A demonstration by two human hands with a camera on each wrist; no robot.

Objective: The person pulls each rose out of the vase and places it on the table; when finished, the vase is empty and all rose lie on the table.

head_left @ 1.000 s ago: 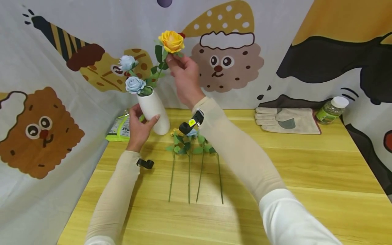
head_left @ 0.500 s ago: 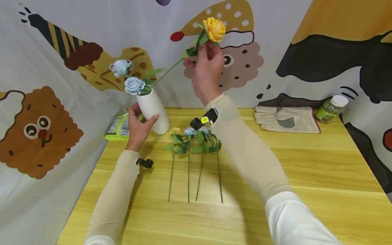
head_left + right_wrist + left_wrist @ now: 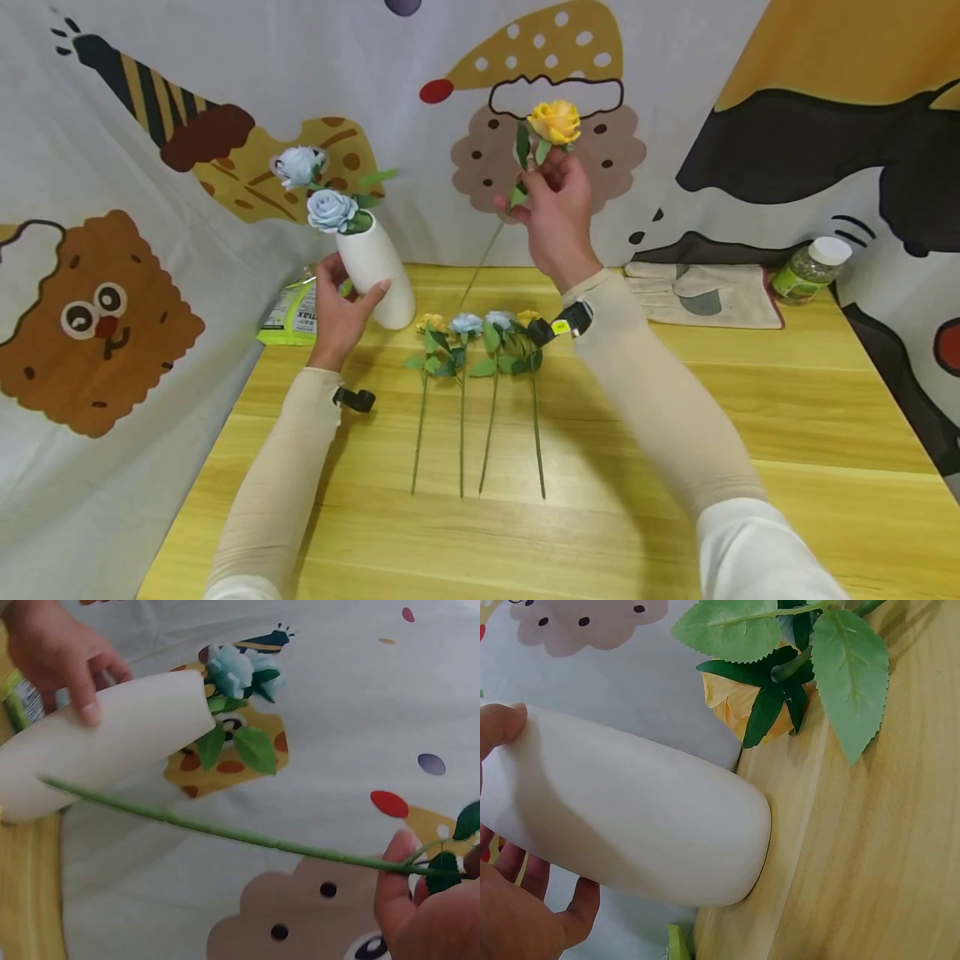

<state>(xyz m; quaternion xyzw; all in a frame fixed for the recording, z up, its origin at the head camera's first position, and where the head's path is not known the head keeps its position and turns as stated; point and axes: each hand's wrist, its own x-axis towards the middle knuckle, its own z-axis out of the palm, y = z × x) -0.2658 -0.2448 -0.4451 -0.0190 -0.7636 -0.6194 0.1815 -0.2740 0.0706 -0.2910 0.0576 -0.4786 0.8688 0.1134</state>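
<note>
- While the left hand (image 3: 342, 321) grips the smooth white rounded vase (image 3: 381, 271), its fingers wrap the sides; two pale-blue artificial roses (image 3: 332, 210) sit in the mouth.
- Right hand (image 3: 558, 212): fingers pinch the stem of a yellow artificial rose (image 3: 555, 123), just under the bloom. Bloom at 2 o'clock from vase, stem pointing to 7, outside the mouth.
- Four artificial flowers (image 3: 485, 366), yellow and blue, in a row on the yellowish wood-grain surface (image 3: 480, 550), 5 o'clock from vase.
- Green-and-white packet (image 3: 291, 318): 8 o'clock, partly behind left hand.
- Off-white fabric glove (image 3: 712, 292), white-lidded clear jar (image 3: 812, 269): 3 o'clock, well apart.
</note>
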